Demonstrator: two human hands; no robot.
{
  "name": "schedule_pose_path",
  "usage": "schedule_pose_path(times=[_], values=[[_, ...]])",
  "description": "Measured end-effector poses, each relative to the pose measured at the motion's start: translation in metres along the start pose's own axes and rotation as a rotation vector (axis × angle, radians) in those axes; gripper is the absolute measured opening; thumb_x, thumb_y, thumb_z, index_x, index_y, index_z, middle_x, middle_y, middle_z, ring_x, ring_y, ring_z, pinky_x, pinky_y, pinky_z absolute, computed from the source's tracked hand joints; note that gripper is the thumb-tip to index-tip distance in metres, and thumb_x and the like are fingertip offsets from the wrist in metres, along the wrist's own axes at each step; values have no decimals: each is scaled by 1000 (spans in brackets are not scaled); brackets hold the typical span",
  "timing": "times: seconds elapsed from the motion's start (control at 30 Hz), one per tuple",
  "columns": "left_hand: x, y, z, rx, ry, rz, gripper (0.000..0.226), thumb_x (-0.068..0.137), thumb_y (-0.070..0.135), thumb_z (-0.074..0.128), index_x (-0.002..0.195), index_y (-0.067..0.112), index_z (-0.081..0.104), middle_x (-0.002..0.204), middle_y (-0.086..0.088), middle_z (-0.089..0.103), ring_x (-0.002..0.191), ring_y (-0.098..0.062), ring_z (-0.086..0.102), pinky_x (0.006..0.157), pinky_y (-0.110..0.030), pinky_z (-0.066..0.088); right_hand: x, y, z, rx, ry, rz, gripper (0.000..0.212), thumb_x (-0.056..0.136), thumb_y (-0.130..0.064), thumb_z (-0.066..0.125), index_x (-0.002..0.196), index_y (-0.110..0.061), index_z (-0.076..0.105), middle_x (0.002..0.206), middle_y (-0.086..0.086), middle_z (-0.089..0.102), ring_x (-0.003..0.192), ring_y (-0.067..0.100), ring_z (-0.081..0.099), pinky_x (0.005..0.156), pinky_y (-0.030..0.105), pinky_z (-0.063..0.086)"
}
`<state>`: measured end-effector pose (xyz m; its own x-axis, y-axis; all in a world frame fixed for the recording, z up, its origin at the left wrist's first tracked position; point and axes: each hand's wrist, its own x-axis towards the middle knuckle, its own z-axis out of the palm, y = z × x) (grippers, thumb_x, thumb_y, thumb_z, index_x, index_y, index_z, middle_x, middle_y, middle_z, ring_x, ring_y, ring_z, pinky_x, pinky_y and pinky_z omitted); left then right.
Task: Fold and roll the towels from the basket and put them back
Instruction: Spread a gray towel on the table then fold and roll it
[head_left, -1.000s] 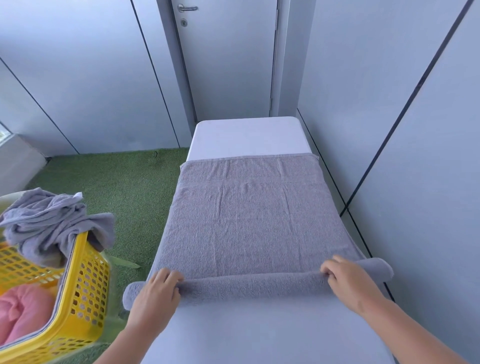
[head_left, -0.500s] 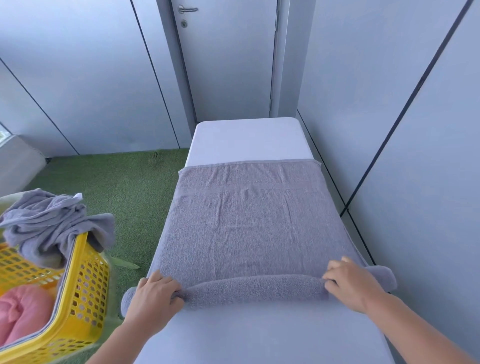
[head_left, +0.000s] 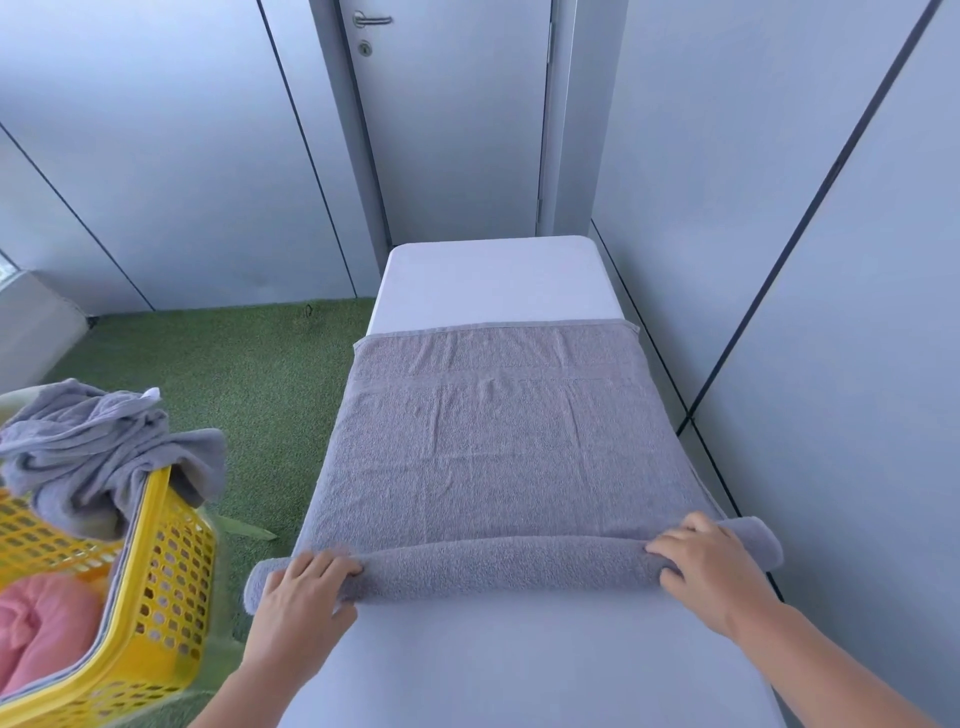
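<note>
Grey towel (head_left: 493, 447) stretches far from its roll (head_left: 498, 569), which lies left-right. My left hand (head_left: 301, 597) and right hand (head_left: 711, 571) curl round its ends.

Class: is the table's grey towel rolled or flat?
Partly rolled: left hand and right hand grip the towel at its rolled near edge; rest lies flat.

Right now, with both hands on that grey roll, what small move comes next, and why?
Likely push the roll one turn forward. The left hand and right hand curl over its ends, while most of the towel lies flat ahead on the table, not yet rolled.
</note>
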<state>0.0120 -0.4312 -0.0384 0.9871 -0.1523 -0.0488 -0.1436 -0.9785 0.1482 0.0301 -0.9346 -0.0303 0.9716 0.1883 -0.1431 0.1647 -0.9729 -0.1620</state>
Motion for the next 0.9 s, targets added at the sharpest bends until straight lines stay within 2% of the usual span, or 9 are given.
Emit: schedule_pose_path(times=[0.13,0.27,0.33,0.43,0.53,0.63,0.73,0.8,0.9], values=[[0,-3,3,17,43,18,26,67,45,50,86,36,64,78,21,58,86,-15,50,68,-34,38,6,-5,-10,9,-59,16,15,81,-30,49,70,-23,56,66,-10,54,89,9,41,60,23,35],[-3,-2,3,18,104,26,21,70,40,46,70,33,66,81,19,48,80,-14,45,65,-31,34,5,-3,-8,75,-110,19,21,88,-28,50,70,-32,60,79,-12,49,86,10,43,76,27,42],[-1,-2,5,-9,110,0,23,71,40,45,75,34,68,85,16,45,81,-15,46,64,-31,38,4,-7,-6,125,-28,63,19,91,-21,54,78,-31,63,84,-12,44,81,9,48,70,27,41],[3,-1,6,-110,120,-24,23,77,32,47,94,33,62,91,13,46,85,-17,53,60,-33,47,5,-11,-6,192,43,97,20,89,-7,53,91,-24,65,92,-10,52,83,12,50,66,22,36],[4,-1,8,-142,91,-10,34,72,11,64,98,32,60,98,16,51,91,-19,55,63,-36,53,3,-10,-8,188,-28,65,32,83,-6,56,110,-17,68,114,-8,61,111,17,52,94,25,40],[2,0,4,-85,5,9,43,68,28,64,111,35,65,114,22,59,108,-14,54,81,-36,53,2,-8,-6,116,-111,1,51,81,-18,58,132,-18,59,128,-12,57,127,12,43,106,23,32],[4,0,2,-15,-35,10,39,67,46,60,106,40,63,102,28,61,104,-10,52,80,-33,43,8,-9,-8,48,-98,-22,28,82,-30,56,107,-28,68,96,-23,59,106,10,44,88,26,37],[6,-1,2,-11,-31,7,31,67,48,54,96,40,62,87,28,59,97,-9,49,76,-31,38,11,-13,-15,-6,-114,-26,11,81,-33,52,79,-25,60,74,-17,53,93,11,41,75,27,30],[6,-4,4,-4,-8,24,22,69,47,49,84,38,62,74,25,55,90,-11,49,74,-31,36,11,-14,-23,-81,-153,-22,30,85,-33,46,60,-21,37,66,-9,45,88,13,38,72,29,26]])
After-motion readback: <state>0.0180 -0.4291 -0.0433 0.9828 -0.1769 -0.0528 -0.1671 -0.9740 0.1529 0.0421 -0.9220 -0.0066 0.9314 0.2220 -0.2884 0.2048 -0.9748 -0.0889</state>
